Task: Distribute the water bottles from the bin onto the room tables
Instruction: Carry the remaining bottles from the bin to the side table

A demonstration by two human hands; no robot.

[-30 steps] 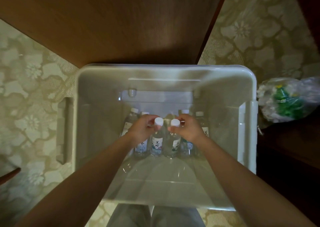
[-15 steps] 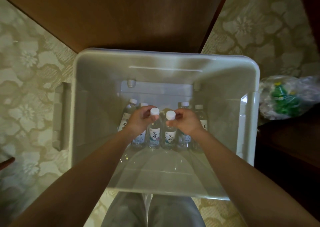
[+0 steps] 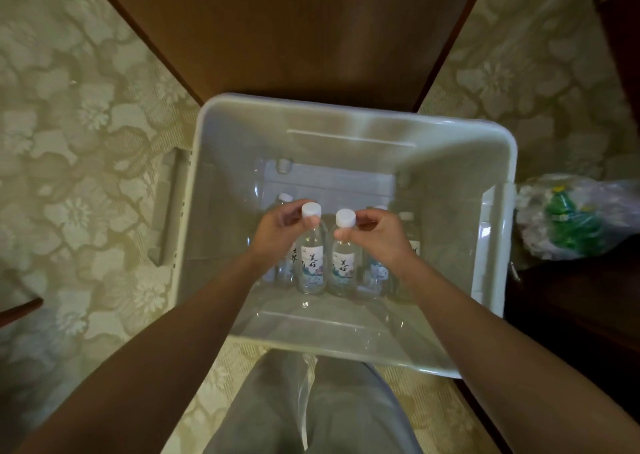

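Now | you're pinching a neck in each hand, left hand [image 3: 282, 225] on the left bottle [image 3: 311, 263], right hand [image 3: 381, 235] on the right bottle [image 3: 343, 263] | both are standing upright inside the bin [image 3: 346, 111] | be wrapping lower, lifting straight, clearing the rim.

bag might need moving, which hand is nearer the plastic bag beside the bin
Right. The right hand grips one bottle inside the bin, on the side toward the plastic bag; the left hand holds another bottle farther from it.

floral carpet [image 3: 86, 142], plastic bag [image 3: 571, 218], grey trousers [image 3: 346, 412]
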